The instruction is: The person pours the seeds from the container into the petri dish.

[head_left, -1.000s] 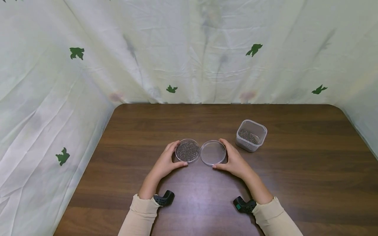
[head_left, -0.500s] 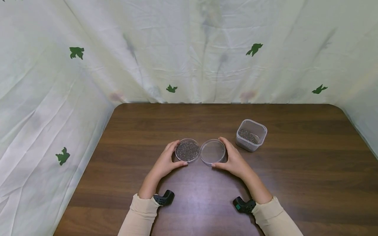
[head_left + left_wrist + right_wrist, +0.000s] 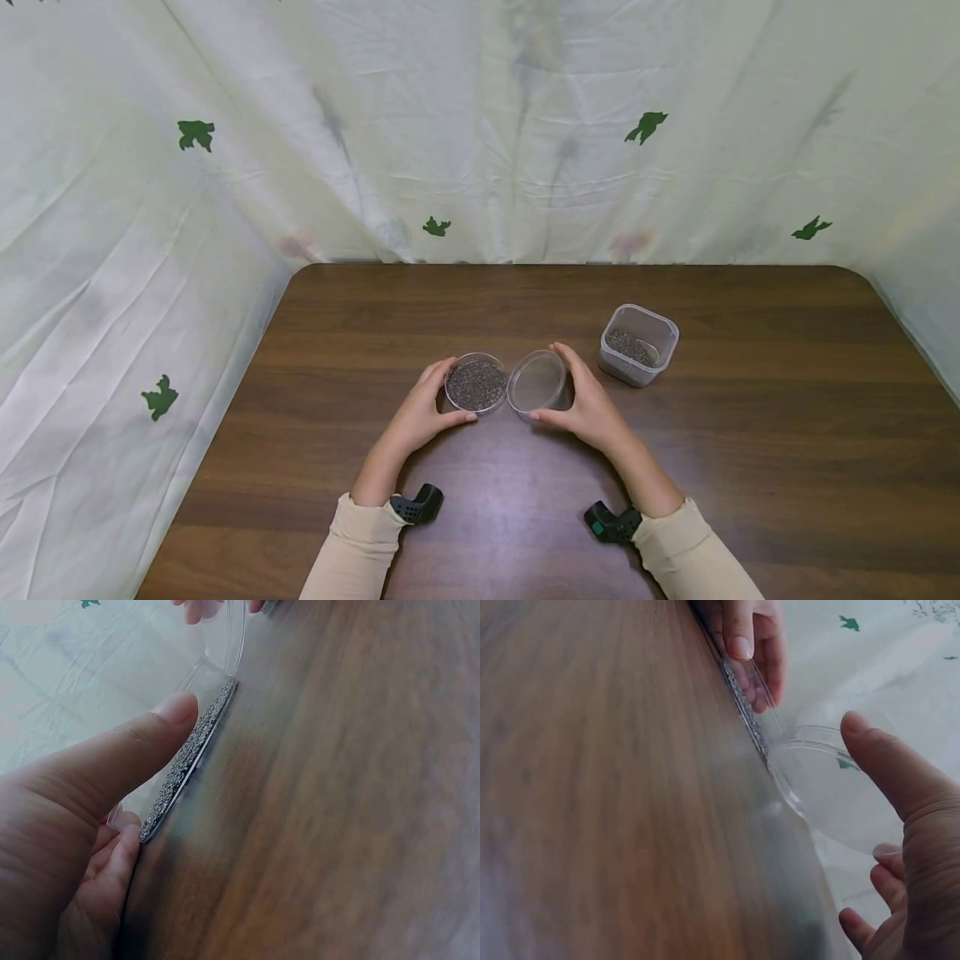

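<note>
In the head view, a clear round petri dish (image 3: 477, 384) filled with dark grey granules sits on the table. My left hand (image 3: 414, 418) grips its left side between thumb and fingers; the left wrist view shows the granules (image 3: 191, 754) through the thin wall, level inside. An unfilled clear petri dish lid (image 3: 536, 382) is pinched by my right hand (image 3: 592, 410) at its right rim. The lid leans with its right side raised, its left edge close against the filled dish. From the right wrist, the lid (image 3: 829, 787) appears tilted off the tabletop.
A translucent square plastic tub (image 3: 639, 344) partly filled with the same granules stands behind my right hand. A smaller clear object shows inside it. The brown wooden table (image 3: 787, 433) meets a pale curtain (image 3: 480, 125) with green cutouts at the back.
My right hand has raised the lid's right side, tilting it from flat toward the filled dish, and shifted slightly left. My left hand and the filled dish have stayed in place.
</note>
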Tool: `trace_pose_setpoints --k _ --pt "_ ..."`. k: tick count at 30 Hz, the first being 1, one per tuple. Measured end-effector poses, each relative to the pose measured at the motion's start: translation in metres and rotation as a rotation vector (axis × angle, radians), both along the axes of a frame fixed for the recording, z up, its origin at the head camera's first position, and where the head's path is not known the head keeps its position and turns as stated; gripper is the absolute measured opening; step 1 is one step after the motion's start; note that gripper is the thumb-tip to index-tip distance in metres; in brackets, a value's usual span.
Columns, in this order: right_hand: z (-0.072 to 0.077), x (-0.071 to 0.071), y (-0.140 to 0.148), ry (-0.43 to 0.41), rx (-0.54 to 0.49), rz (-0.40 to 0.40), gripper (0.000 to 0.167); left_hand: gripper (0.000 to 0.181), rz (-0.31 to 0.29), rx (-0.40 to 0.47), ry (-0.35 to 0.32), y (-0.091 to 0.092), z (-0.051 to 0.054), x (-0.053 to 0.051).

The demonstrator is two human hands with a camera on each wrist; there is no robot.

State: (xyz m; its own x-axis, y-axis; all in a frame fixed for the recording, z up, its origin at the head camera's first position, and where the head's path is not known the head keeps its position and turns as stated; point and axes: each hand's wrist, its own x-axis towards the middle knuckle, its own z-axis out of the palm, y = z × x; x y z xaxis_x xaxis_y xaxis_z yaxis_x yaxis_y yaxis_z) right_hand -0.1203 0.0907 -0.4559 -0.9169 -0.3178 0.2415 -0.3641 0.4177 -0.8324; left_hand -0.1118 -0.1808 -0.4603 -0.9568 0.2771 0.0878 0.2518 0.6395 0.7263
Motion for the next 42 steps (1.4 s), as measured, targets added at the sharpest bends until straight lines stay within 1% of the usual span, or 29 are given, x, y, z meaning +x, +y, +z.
trace_pose_setpoints --k 4,9,16,20,21,23,27,28,29,33,35,42 --pt "0.0 -0.001 -0.004 0.009 -0.044 -0.004 0.101 0.09 -0.002 0.008 0.01 0.0 0.0 0.0" --pt "0.0 -0.002 -0.01 -0.001 -0.096 0.007 0.1 0.089 -0.008 0.03 0.033 0.0 0.001 0.001" --pt "0.001 -0.005 -0.018 -0.019 -0.163 0.023 0.098 0.088 -0.004 0.023 0.023 0.001 0.001 0.001" --pt "0.002 -0.005 -0.023 -0.022 -0.177 0.033 0.097 0.088 -0.007 0.028 0.026 0.002 0.002 0.001" --pt "0.007 -0.004 -0.024 -0.025 -0.181 0.038 0.097 0.088 -0.007 0.028 0.026 0.002 0.002 0.001" --pt "0.007 -0.004 -0.027 -0.023 -0.183 0.041 0.097 0.088 -0.008 0.029 0.032 0.003 0.003 0.001" --pt "0.005 -0.006 -0.031 -0.016 -0.206 0.057 0.098 0.089 -0.009 0.028 0.041 0.003 0.003 0.001" --pt "0.0 -0.009 -0.032 -0.016 -0.211 0.059 0.099 0.089 -0.01 0.029 0.045 0.003 0.002 0.001" --pt "0.0 -0.009 -0.033 -0.018 -0.22 0.065 0.099 0.089 -0.011 0.029 0.047 0.003 0.003 0.001" --pt "-0.001 -0.011 -0.037 -0.051 -0.256 0.084 0.1 0.089 -0.012 0.03 0.049 0.002 0.002 0.001" --pt "0.002 -0.011 -0.039 -0.066 -0.275 0.096 0.1 0.088 -0.011 0.03 0.047 0.002 0.002 0.001" --pt "0.025 -0.004 -0.044 -0.112 -0.313 0.146 0.1 0.088 -0.01 0.028 0.043 0.001 0.002 0.001"
